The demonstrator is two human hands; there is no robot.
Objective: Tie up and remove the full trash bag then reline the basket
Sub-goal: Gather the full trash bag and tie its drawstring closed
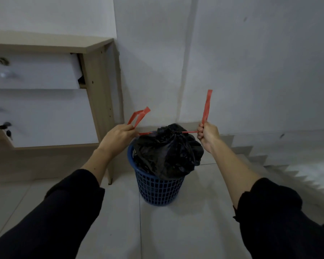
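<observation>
Both hands are raised over the basket, each closed on one end of the red drawstring. On the left, the left hand (118, 135) pinches a looped length of the drawstring (138, 117) between thumb and curled fingers, the loop sticking up past the knuckles. On the right, the right hand (208, 134) is a fist round the other strip, whose free end stands nearly upright above it. Between the two hands the red string runs taut across the gathered neck of the black trash bag (166, 152). That bag, bulging and crinkled, sits in the blue perforated basket (161, 189) and rises well above its rim. The basket stands on the tiled floor (176, 230), just beside the leg of a wooden drawer unit (99, 86), near the wall.
</observation>
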